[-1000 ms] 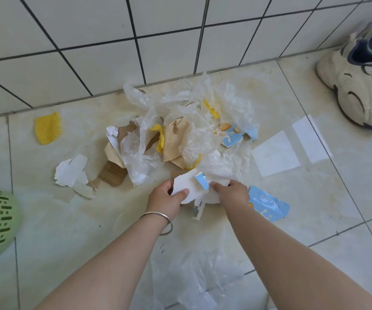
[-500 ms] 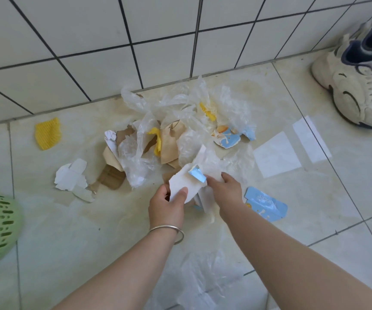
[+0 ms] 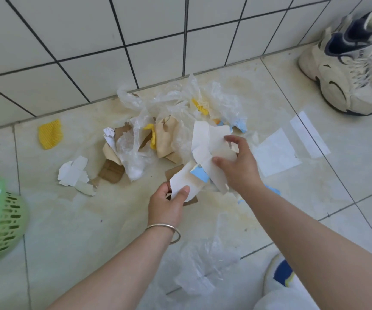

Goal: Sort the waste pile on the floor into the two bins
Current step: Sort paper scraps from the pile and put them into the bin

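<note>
Both my left hand (image 3: 169, 203) and right hand (image 3: 238, 166) pinch torn paper scraps (image 3: 205, 142); loose pieces could slip and scatter.

The waste pile (image 3: 169, 130) lies on the floor against the tiled wall — crumpled clear plastic film, torn brown card, yellow foam netting and blue-printed scraps tangled together. A torn white card piece (image 3: 205, 144) with a blue patch is lifted at its near edge, pinched by the left hand (image 3: 167, 204) below and the right hand (image 3: 238, 164) above. A green slotted bin (image 3: 6, 224) with a green liner stands at far left — well apart from the pile.
</note>
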